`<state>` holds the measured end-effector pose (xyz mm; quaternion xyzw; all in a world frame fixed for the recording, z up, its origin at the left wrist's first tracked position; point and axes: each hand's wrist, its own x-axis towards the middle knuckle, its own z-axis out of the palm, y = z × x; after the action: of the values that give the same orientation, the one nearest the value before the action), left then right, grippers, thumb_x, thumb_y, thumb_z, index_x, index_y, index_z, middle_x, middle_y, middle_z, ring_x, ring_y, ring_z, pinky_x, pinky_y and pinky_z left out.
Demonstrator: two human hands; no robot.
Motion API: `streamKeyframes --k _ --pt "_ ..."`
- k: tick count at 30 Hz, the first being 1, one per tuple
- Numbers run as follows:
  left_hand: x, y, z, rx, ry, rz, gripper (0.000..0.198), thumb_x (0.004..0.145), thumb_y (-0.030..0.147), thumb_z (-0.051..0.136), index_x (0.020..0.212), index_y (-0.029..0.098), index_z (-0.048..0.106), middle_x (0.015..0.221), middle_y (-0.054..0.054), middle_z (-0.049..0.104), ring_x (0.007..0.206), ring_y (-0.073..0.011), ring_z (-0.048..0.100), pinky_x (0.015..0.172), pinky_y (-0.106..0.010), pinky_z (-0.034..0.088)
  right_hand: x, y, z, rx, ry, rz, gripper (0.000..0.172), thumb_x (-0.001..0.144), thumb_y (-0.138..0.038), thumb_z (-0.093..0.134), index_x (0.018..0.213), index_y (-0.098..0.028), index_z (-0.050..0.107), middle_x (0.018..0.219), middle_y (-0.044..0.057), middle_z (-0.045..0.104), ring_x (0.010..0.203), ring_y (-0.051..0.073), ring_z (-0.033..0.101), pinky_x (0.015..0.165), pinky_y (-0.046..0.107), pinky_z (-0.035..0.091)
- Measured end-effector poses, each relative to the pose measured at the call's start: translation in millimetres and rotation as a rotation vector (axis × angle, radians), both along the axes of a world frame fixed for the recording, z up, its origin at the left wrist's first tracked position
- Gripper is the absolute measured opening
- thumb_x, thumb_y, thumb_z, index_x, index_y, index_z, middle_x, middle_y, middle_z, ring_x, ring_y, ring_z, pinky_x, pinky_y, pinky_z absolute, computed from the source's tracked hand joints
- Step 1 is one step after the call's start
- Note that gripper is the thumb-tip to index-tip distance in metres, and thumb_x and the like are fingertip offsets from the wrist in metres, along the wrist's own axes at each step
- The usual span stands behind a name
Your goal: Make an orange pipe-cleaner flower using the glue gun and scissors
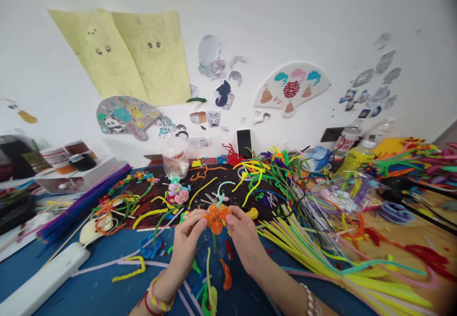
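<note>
Flower, orange (215, 221), petals spread, held up over the near middle of the worktop (110, 292); green stem (214, 243) hanging beneath. Left hand (188, 234): thumb and fingers pinched closed on the flower's left edge. Right hand (246, 237): fingers likewise closed at its right edge; exact contact partly hidden. Below, between the forearms: curled orange piece (226, 275), lying loose. Beyond the left hand, pink-and-lilac flower cluster (178, 193). Right: large fanned bundle of yellow strips (296, 247). Left: purple-blue bundle (84, 204), slanting; long white bar (46, 278) nearer. Far edge: dark phone (244, 143), upright near the wall. Above, on the wall: decorated fan (293, 87), yellow sheets (124, 59).
</note>
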<state>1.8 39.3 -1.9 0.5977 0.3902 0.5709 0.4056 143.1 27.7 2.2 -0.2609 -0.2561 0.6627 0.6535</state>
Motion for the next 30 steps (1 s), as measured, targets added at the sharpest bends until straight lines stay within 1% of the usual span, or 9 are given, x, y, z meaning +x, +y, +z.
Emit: streamKeyframes --k 2,4,9,13,17,20,22,25,30 --pt "-0.5 1.2 1.0 -0.049 -0.043 -0.006 0.014 0.078 0.026 0.06 0.082 0.017 0.07 0.088 -0.007 0.066 0.091 -0.0216 0.054 0.082 -0.032 0.042 2.3 1.5 -0.1 0.025 -0.021 0.015 0.025 0.065 -0.024 0.072 0.089 -0.021 0.063 0.079 -0.001 0.065 0.075 0.014 0.057 0.076 0.028 0.041" --pt "-0.5 1.7 3.3 -0.097 -0.08 -0.017 0.014 0.075 0.026 0.062 0.08 0.016 0.07 0.087 -0.007 0.065 0.089 -0.0213 0.055 0.079 -0.03 0.043 4.8 1.8 0.2 0.062 -0.08 0.032 0.025 0.067 -0.022 0.07 0.091 -0.021 0.064 0.082 0.0 0.065 0.077 0.014 0.057 0.076 0.028 0.042" --pt "-1.4 3.0 9.2 -0.221 -0.127 -0.049 0.018 0.074 0.029 0.062 0.08 0.014 0.07 0.083 -0.006 0.065 0.081 -0.0203 0.057 0.076 -0.03 0.044 10.7 1.2 2.6 0.1 -0.218 0.046 0.015 0.069 -0.021 0.067 0.084 -0.02 0.067 0.079 0.001 0.065 0.073 0.013 0.056 0.073 0.027 0.043" --pt "-1.7 4.5 12.0 -0.273 -0.121 -0.054 0.018 0.073 0.029 0.063 0.078 0.013 0.069 0.079 -0.005 0.064 0.077 -0.0179 0.056 0.073 -0.028 0.044 15.0 2.1 7.9 0.12 -0.243 0.093 0.014 0.068 -0.02 0.067 0.082 -0.02 0.068 0.077 0.0 0.065 0.072 0.012 0.056 0.074 0.027 0.044" --pt "0.5 5.0 15.9 -0.325 -0.161 -0.1 0.018 0.073 0.029 0.062 0.077 0.012 0.067 0.072 -0.003 0.062 0.073 -0.0171 0.056 0.07 -0.027 0.044 19.3 2.4 12.3 0.139 -0.275 0.099 0.015 0.067 -0.022 0.069 0.082 -0.021 0.068 0.077 -0.001 0.065 0.069 0.011 0.056 0.073 0.027 0.045" --pt "2.7 3.7 19.6 -0.356 -0.18 -0.13 0.018 0.073 0.029 0.062 0.075 0.012 0.067 0.069 -0.003 0.061 0.068 -0.0151 0.054 0.066 -0.025 0.043 21.8 3.0 11.9 0.134 -0.308 0.091 0.016 0.066 -0.023 0.071 0.082 -0.021 0.069 0.082 0.001 0.066 0.073 0.013 0.057 0.074 0.028 0.045" --pt "4.0 2.6 21.6 -0.369 -0.18 -0.14 0.018 0.074 0.029 0.061 0.073 0.012 0.067 0.068 -0.002 0.061 0.066 -0.0141 0.053 0.065 -0.024 0.043 22.9 3.9 11.1 0.124 -0.329 0.096 0.017 0.066 -0.023 0.072 0.082 -0.02 0.069 0.082 0.001 0.067 0.074 0.013 0.058 0.074 0.028 0.045" --pt "5.2 1.4 23.0 -0.388 -0.18 -0.146 0.018 0.074 0.029 0.06 0.072 0.012 0.066 0.067 -0.002 0.061 0.064 -0.0142 0.053 0.064 -0.024 0.043 23.6 5.4 11.2 0.09 -0.324 0.12 0.017 0.064 -0.024 0.073 0.08 -0.019 0.07 0.078 0.001 0.067 0.07 0.013 0.058 0.07 0.027 0.044" --pt "5.1 2.2 21.9 -0.398 -0.188 -0.15 0.019 0.073 0.03 0.061 0.073 0.012 0.067 0.066 -0.002 0.062 0.064 -0.0142 0.053 0.064 -0.024 0.043 22.2 6.6 13.2 0.015 -0.247 0.14 0.019 0.058 -0.023 0.077 0.075 -0.019 0.071 0.071 -0.001 0.067 0.064 0.011 0.057 0.065 0.024 0.043"
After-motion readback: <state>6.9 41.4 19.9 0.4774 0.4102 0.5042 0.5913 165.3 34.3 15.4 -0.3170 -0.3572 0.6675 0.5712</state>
